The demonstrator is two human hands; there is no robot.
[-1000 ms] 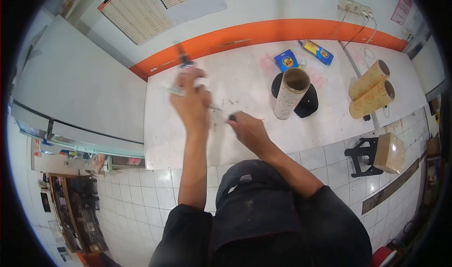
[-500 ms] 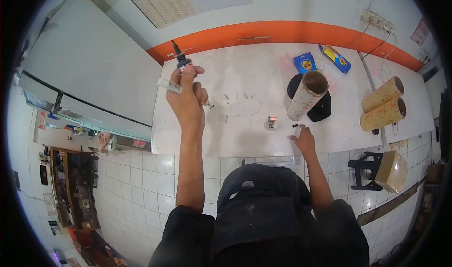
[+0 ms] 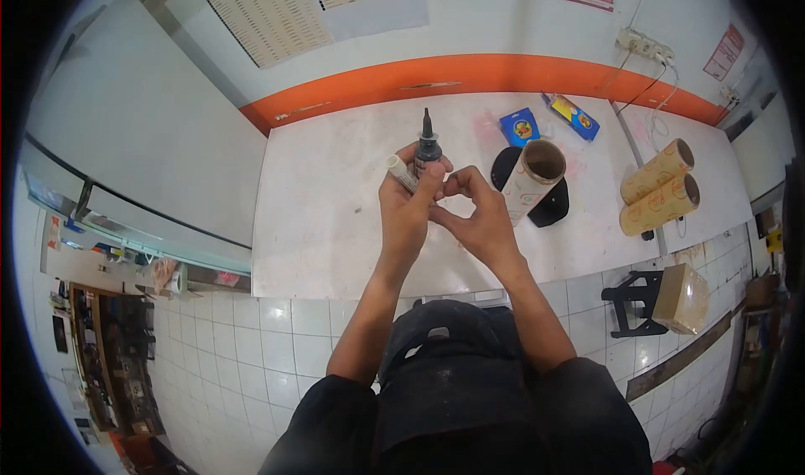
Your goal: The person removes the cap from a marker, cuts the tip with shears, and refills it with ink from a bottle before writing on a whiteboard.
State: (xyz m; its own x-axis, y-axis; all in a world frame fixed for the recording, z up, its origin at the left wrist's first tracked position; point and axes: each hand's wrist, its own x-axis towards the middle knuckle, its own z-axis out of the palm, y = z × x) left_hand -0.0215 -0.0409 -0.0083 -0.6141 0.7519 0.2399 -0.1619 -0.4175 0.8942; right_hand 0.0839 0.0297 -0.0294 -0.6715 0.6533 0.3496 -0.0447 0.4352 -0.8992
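My left hand [image 3: 409, 207] is closed round a small dark bottle [image 3: 428, 150] with a black pointed nozzle, held upright above the white table. A white marker-like tube [image 3: 402, 173] is tucked in the same hand and slants up to the left. My right hand [image 3: 482, 215] is beside it, with thumb and forefinger brought together close to the left fingers. Whatever the right fingertips hold, if anything, is too small to make out. Both hands hide the part of the table beneath them.
A cardboard tube [image 3: 533, 177] stands by a black cap [image 3: 550, 207] on the table [image 3: 319, 249]. Behind lie a blue packet [image 3: 520, 128] and a blue-yellow box [image 3: 573, 118]. Two brown rolls [image 3: 661, 192] lie at the right. A box [image 3: 681, 299] rests on a black stool.
My left hand has moved right with the bottle and tube. My right hand has risen from the table's front area to meet it. The view has shifted slightly.
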